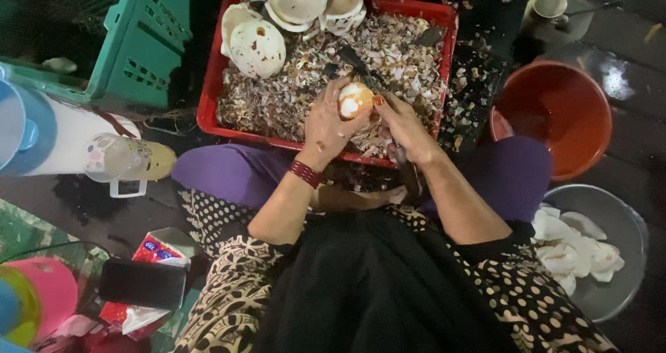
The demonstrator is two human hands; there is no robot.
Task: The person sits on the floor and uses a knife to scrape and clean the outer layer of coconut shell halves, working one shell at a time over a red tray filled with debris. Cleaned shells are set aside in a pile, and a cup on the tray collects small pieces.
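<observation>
- Head view: left hand [326, 120] wrapped around a round, partly peeled coconut kernel [354, 99], fingers [347, 120] curled and clamped on its underside and side.
- Kernel raised just above the red crate [208, 110], orange-brown skin on part of it, bare white patch facing up.
- Right hand [402, 127] pressed against the kernel from the other side, fingers [383, 106] closed together, thumb tip with a red nail touching the kernel.
- Dark knife blade [357, 61] reaching out past the fingertips over the crate; handle hidden in the right hand's grip.
- Directly under and beyond both sets of fingers: a thick layer of brown and white peel shavings [291, 96] filling the crate.
- Well beyond the fingers, at the crate's far end: several pale coconut shell halves [258, 47] stacked together.
- Off to the right-hand side of the fingers: an orange-red plastic basin [555, 110], and nearer the body a metal bowl [624, 283] holding white peeled pieces [576, 252].
- Off to the left-hand side: a green plastic crate [142, 40], a clear patterned jug [125, 160], and closer in, a black phone [142, 283].
- Red bangles [306, 173] on the left wrist.
</observation>
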